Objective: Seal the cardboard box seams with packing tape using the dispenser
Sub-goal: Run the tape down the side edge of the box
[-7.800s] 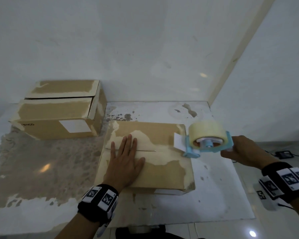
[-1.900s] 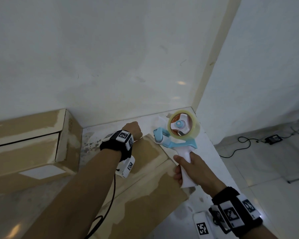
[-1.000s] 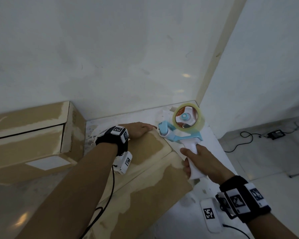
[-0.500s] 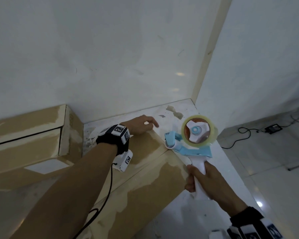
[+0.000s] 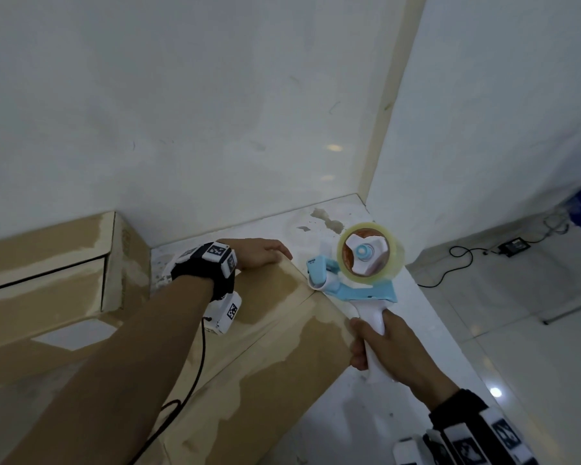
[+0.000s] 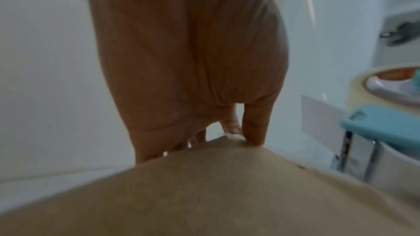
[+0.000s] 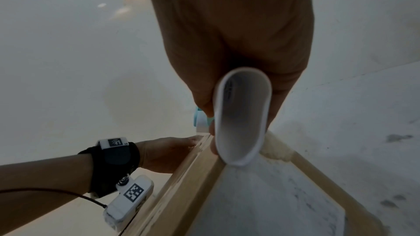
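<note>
Two bare arms, each with a black wrist band.
The left band (image 5: 203, 275) carries white blocks with black square codes and a thin black cable (image 5: 195, 370); the right band (image 5: 467, 427) has similar coded blocks.

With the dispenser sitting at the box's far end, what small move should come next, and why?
Probably draw the tape dispenser back along the centre seam: its roller sits at the seam's far end, the right hand grips the handle, and the left hand holds the box corner.

My counter (image 5: 356, 407) is a white, worn slab set into the wall corner, its top stained brown in patches. The cardboard box (image 5: 249, 380) I work on lies flat on it. A second cardboard box (image 5: 47, 297) sits just left of that one, against the wall.
</note>
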Motion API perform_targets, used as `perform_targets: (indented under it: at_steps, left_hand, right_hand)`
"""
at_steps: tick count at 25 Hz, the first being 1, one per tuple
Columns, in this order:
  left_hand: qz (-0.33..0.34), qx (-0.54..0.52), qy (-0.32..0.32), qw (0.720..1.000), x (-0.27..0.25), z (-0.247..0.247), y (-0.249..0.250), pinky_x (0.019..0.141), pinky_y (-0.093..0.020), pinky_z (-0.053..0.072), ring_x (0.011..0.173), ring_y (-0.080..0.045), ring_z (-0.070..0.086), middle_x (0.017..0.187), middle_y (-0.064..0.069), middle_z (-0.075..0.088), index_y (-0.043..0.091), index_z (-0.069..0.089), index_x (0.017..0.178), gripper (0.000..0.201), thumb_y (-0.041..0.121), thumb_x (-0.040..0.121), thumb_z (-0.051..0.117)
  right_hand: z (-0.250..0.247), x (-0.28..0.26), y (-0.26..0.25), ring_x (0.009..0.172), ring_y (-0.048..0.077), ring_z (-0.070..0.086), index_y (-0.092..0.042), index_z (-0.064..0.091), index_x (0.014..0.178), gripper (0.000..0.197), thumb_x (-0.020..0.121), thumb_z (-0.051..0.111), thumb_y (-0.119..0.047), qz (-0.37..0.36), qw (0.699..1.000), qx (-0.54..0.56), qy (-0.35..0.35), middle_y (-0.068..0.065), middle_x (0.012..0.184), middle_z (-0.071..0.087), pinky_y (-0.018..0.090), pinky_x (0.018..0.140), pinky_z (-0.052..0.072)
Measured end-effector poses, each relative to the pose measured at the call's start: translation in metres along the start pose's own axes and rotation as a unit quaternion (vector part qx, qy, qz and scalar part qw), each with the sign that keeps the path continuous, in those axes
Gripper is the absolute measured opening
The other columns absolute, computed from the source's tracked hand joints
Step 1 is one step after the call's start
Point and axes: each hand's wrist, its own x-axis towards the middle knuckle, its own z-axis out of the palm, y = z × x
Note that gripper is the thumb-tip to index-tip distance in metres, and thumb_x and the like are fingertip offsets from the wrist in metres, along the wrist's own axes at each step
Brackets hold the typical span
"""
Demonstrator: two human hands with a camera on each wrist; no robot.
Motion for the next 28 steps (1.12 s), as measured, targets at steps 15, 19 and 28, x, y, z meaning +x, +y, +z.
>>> perform_targets:
  at_steps: [15,19,28]
  left_hand:
    - [-0.007,-0.022,0.073,0.997,-0.01,0.014,0.008,0.094,-0.022,0.025,0.128,-0.021,0.04,0.146,-0.003,0.043,0.025,0.052,0.132,0.044,0.013,0.101,0.022]
    - [-0.008,-0.021,0.075,0.997,-0.011,0.015,0.012,0.093,-0.021,0.025,0.128,-0.021,0.04,0.145,-0.003,0.043,0.021,0.052,0.132,0.045,0.011,0.101,0.022]
    - [-0.016,-0.024,0.095,0.995,-0.012,0.02,0.016,0.091,-0.022,0.025,0.108,-0.014,0.038,0.129,0.0,0.046,0.022,0.055,0.129,0.045,0.012,0.101,0.021]
  right_hand:
    - [-0.05,-0.021,0.023,0.049,0.022,0.062,0.003,0.061,0.072,0.044,0.096,0.054,-0.032,-0.03,0.988,-0.135,-0.064,0.015,0.056,0.067,0.029,0.059,0.054]
    - [-0.083,-0.048,0.054,0.051,0.026,0.059,-0.002,0.057,0.076,0.035,0.097,0.054,-0.03,0.023,0.993,-0.096,-0.072,0.013,0.057,0.063,0.031,0.057,0.053]
    - [-0.093,-0.074,0.103,0.052,0.031,0.056,-0.003,0.058,0.068,0.036,0.097,0.056,-0.023,0.063,0.994,-0.063,-0.07,0.019,0.058,0.059,0.035,0.055,0.051]
